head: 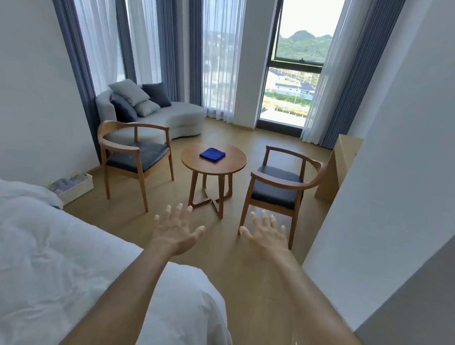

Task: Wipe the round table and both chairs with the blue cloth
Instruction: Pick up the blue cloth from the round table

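A folded blue cloth (212,154) lies on the small round wooden table (229,165) in the middle of the room. A wooden armchair with a dark seat (135,156) stands left of the table, and a second one (280,187) stands to its right. My left hand (176,229) and my right hand (266,232) are stretched out in front of me with fingers spread, holding nothing. Both hands are well short of the table, over the wooden floor.
A bed with a white duvet (43,254) fills the lower left. A white wall corner (378,208) juts in on the right. A grey sofa with cushions (155,114) sits by the curtained windows. A white box (73,185) stands on the floor by the left wall, and a wooden desk (339,163) at the right.
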A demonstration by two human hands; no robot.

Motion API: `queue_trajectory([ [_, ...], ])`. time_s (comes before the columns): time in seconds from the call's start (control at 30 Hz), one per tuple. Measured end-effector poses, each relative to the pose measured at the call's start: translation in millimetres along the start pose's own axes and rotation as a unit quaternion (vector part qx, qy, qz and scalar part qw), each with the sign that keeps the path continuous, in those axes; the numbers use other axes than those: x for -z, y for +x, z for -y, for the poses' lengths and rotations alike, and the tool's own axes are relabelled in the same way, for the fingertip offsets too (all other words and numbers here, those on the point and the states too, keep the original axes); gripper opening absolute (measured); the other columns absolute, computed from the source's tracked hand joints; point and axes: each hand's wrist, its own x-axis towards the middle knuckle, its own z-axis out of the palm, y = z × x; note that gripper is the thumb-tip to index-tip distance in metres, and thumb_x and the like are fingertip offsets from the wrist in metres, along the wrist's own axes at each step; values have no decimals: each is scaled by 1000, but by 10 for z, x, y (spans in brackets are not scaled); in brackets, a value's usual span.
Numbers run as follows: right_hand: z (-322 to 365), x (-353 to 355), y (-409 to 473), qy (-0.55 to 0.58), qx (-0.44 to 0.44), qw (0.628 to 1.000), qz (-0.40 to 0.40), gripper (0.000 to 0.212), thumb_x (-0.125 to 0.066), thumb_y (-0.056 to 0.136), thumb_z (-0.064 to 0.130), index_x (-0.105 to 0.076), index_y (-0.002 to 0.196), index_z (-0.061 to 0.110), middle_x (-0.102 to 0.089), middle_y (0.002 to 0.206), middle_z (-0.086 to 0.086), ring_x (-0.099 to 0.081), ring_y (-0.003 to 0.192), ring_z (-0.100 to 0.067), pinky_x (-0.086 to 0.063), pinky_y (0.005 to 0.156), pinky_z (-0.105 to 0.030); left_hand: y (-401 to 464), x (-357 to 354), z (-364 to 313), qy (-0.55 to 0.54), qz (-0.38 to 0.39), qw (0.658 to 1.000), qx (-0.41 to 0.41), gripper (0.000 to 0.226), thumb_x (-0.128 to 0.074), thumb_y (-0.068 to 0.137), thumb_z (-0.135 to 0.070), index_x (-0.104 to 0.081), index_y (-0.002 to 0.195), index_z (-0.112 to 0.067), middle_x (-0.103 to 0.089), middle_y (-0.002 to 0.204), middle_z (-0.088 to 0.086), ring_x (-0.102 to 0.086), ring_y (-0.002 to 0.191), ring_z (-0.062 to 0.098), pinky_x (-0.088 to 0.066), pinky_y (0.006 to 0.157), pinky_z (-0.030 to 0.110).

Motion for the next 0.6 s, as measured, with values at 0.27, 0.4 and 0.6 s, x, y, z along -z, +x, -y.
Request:
queue_trajectory([
  [0.27, -149, -7, 1431, -24, 4, 1000, 14, 66, -28, 96, 59, -12, 152, 28, -4, 162, -6, -2, 148, -30, -6, 116, -56, 1365, 49, -101, -1, 11, 1000, 26, 74, -33, 92, -61, -7, 153, -28, -2, 161, 2, 3, 148, 26, -5, 118, 52],
  [0.4, -49, 53, 2288, -26, 9, 999, 19, 66, -27, 95, 59, -13, 152, 28, -5, 161, -6, -3, 148, -31, -6, 116, -56, 2082, 151, -177, 4, 32, 999, 44, 73, -34, 93, -60, -8, 153, -28, -2, 161, 3, 2, 148, 25, -5, 118, 52],
  [0.6, -39, 144, 3303, -18, 25, 999, 16, 67, -27, 93, 62, -14, 151, 31, -6, 161, -5, -2, 148, -32, -5, 115, -58, 3066, 253, -300, 9, 47, 997, 55, 74, -34, 93, -61, -7, 153, -28, -2, 162, 2, 3, 148, 25, -3, 118, 51],
])
